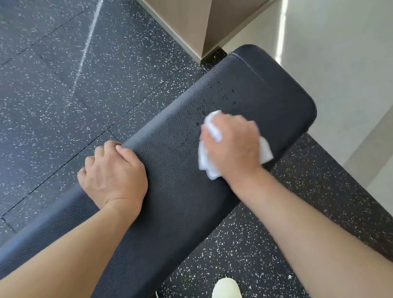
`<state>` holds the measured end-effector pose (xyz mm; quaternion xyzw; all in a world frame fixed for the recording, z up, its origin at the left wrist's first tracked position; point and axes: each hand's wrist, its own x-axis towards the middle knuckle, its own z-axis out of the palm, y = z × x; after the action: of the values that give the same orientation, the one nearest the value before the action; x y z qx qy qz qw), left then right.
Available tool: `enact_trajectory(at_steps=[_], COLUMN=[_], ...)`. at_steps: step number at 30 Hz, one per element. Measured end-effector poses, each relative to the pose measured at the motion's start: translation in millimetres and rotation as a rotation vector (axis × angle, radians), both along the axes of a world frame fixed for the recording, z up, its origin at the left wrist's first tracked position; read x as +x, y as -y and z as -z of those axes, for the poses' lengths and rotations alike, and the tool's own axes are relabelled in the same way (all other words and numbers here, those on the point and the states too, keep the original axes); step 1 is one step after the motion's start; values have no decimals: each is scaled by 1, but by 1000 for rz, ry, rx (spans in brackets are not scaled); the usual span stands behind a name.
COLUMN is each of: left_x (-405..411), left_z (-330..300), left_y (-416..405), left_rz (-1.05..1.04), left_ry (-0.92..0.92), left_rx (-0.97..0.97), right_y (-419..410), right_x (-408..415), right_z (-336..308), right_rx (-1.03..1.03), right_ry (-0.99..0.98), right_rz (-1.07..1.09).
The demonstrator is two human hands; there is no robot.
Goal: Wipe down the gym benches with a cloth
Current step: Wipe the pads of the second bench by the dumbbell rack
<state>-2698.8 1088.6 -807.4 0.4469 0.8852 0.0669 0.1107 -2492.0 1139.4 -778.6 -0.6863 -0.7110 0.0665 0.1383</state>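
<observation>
Speckled black rubber floor (38, 98) under long black padded vinyl bench (174, 176). Left hand (113, 173), fingers curled, grips bench's far edge. Right hand (233, 144) clutches crumpled white cloth (212, 128), pressing it onto pad near rounded end. Forearms extended, hands apart.

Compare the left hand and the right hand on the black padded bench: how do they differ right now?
The left hand holds no cloth; the right hand grips the crumpled white cloth. The left hand curls over the far edge of the black padded bench, while the right hand presses down on its top surface near the rounded end, beside dark droplets. Both are bare and touch the bench.
</observation>
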Motion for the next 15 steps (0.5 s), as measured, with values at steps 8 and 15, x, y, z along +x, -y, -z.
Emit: enact_trajectory(at_steps=[8,15], left_x=[0,0], left_z=[0,-1], left_y=[-1,-1], left_rz=[-10,-8], left_ry=[-1,2], left_rx=[-13,-13], right_y=[20,-34], right_x=[-43,104], right_z=[0,3], right_rx=[81,44], right_ry=[-77,-1], right_rz=[-552,46])
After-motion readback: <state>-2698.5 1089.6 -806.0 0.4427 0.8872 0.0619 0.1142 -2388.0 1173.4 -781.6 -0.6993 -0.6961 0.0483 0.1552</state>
